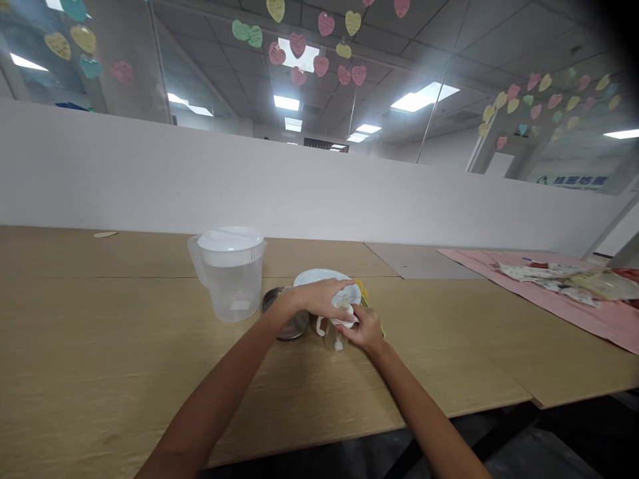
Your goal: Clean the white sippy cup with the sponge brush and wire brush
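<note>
A small clear baby bottle (333,334) with white side handles stands on the wooden table (100,346). My left hand (319,297) is closed over its top, on the nipple and white collar. My right hand (367,328) grips the collar from the right side. Just behind the bottle lies a white plate (319,277). A round metal lid or dish (289,324) lies to the bottle's left, partly under my left wrist. A clear plastic pitcher (230,273) with a white lid stands further left and holds a little water.
A white partition wall (299,193) runs along the table's far edge. At the far right a pink cloth (589,309) carries several packets (564,279). A grey mat (419,261) lies beside it. The table's front edge drops off at the lower right.
</note>
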The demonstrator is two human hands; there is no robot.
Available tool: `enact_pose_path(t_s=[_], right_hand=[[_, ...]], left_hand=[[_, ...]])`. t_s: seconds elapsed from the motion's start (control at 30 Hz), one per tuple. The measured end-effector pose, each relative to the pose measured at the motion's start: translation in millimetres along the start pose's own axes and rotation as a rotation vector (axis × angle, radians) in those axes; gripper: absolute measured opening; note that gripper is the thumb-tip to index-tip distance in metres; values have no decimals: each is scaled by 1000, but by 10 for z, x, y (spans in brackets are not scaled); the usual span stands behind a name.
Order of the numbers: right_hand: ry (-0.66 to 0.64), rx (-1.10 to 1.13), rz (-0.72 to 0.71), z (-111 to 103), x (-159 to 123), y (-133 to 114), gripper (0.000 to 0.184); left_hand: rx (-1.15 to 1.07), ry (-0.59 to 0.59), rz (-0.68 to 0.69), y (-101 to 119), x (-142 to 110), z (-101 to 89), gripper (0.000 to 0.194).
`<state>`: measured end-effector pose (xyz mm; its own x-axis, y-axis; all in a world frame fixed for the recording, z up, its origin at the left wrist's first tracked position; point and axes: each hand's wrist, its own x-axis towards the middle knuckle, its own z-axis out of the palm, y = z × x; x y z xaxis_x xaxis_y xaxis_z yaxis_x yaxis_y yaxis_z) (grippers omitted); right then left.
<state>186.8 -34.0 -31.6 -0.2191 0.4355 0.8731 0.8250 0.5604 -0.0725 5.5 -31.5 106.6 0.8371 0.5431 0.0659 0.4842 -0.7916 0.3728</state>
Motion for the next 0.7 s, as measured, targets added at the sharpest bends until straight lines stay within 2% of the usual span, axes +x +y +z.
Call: enact_pose_path(t_s=[0.07,0.13,0.3,0.37,0.43,0.5,0.57,0.63,0.7], right_hand=[[16,7,-14,-3,6,-14,34],[6,11,-11,-7,10,-21,34],[-35,9,15,-11,6,-17,37],[-30,10,15,-10,4,-15,38],[-32,15,11,-11,4,-17,38],[-40,19,9,-15,7,-22,39],[-58,28,11,-22,14,-28,39],[-70,39,20,-28,21,-35,38],[-73,50,24,-33,26,-40,39]], left_hand=[[40,118,-49,0,20,28,65],[67,143,-54,1,45,49,60],[-25,-38,81,1,54,7,63],[-71,-72,103,-17,31,-44,71],[-118,-50,98,-76,5,-103,73],[-136,38,40,-186,-15,-154,67],[-79,141,-85,-335,-26,-180,61],[49,144,-270,-491,-30,-167,61],[159,79,-424,-620,-25,-115,67]])
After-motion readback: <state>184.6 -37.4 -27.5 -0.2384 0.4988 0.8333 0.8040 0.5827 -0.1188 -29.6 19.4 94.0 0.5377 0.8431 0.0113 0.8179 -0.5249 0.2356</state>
